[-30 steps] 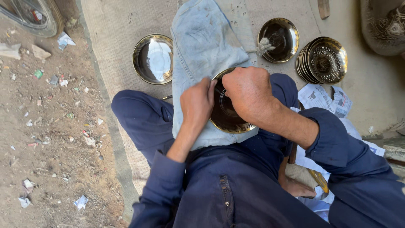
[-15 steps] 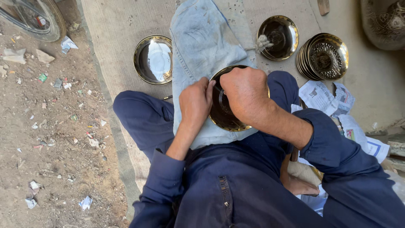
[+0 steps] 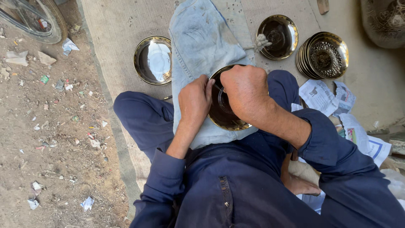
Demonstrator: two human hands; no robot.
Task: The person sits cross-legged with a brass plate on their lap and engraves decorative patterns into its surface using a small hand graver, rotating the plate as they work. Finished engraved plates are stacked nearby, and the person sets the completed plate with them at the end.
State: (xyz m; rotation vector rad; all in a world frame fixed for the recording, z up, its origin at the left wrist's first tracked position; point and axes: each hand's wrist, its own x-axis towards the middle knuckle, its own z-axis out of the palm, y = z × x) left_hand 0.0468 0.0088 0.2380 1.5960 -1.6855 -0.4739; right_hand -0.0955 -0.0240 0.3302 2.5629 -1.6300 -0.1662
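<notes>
Here I sit on a woven mat (image 3: 122,25) with a pale denim cloth (image 3: 202,42) draped over my lap, and on it rests a dark brass plate (image 3: 223,112). My right hand (image 3: 244,93) curls over the plate's upper part, fingers closed around a thin tool I can barely see, while my left hand (image 3: 195,99) grips the plate's left rim, fingers pressed together. Beyond lie a stack of patterned plates (image 3: 324,55), a shiny plate (image 3: 154,60) and a dark bowl (image 3: 277,36).
</notes>
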